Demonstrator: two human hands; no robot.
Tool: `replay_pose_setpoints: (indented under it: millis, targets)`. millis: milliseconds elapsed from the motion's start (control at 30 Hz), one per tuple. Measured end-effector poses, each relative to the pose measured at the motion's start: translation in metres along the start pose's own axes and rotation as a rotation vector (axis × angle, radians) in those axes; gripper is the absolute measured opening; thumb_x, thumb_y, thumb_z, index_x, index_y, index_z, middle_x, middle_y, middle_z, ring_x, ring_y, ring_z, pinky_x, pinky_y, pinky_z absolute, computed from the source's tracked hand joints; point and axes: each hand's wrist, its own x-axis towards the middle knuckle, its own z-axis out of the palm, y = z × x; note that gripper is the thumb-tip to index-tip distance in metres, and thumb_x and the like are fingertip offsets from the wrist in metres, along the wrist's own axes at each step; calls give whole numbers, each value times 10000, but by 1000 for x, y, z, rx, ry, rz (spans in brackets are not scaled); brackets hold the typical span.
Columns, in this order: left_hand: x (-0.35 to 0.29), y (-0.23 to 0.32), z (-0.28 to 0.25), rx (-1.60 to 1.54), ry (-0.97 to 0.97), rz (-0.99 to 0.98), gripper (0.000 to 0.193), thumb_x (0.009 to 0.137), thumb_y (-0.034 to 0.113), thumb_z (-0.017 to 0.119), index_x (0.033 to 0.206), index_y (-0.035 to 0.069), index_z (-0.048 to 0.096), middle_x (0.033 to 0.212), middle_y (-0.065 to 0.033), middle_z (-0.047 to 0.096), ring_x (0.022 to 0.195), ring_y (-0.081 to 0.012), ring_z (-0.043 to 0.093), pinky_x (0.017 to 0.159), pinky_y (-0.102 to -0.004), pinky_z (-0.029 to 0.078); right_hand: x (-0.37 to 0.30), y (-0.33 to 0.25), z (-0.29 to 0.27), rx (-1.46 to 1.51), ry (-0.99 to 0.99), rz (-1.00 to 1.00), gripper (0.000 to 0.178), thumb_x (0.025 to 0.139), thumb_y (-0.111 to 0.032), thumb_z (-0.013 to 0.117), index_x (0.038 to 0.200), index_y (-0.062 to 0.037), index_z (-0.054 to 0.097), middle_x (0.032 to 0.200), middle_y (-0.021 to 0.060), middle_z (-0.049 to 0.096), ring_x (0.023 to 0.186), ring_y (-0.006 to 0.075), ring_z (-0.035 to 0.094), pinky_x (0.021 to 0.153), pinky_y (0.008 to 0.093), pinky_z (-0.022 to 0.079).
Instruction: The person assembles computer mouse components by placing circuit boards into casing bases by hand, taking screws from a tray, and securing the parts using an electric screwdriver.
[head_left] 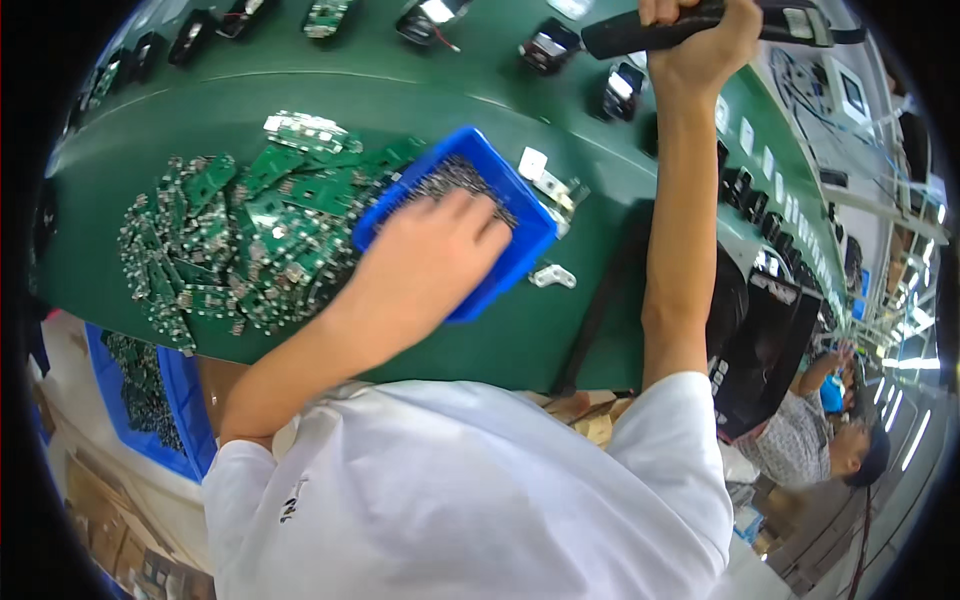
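The left hand (425,255) lies palm-down in a blue tray (520,215) of small dark parts (450,178), fingers spread flat on them, gripping nothing visible; green circuit boards (240,230) are heaped just beside its wrist. The right hand (700,45), raised beyond the tray, is wrapped tight around a black power screwdriver (640,32).

An electronics assembly factory is shown: a long green bench (420,90) is heaped with circuit boards (240,235), parts bins are set out, and another worker (815,435) is seated further along.
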Motion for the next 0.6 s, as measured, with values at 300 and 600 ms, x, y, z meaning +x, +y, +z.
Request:
replay_pose_setpoints:
  millis: [300,600]
  targets:
    - [-13,8,-18,-415,147,-252,150,852,18,667,980,40,592,954,-55,645,823,-216,619,743,-299,509,-53,-129,44,33,-564,-109,236,980,-265,523,919,-42,571,645,20,476,427,129,461,374,266,384]
    - [-22,29,-21,-729,401,-301,212,836,-73,697,1029,16,688,949,-52,730,744,-165,659,697,-260,538,-142,-122,81,170,-598,-95,230,971,-265,523,956,-38,558,671,28,484,450,134,475,395,273,402]
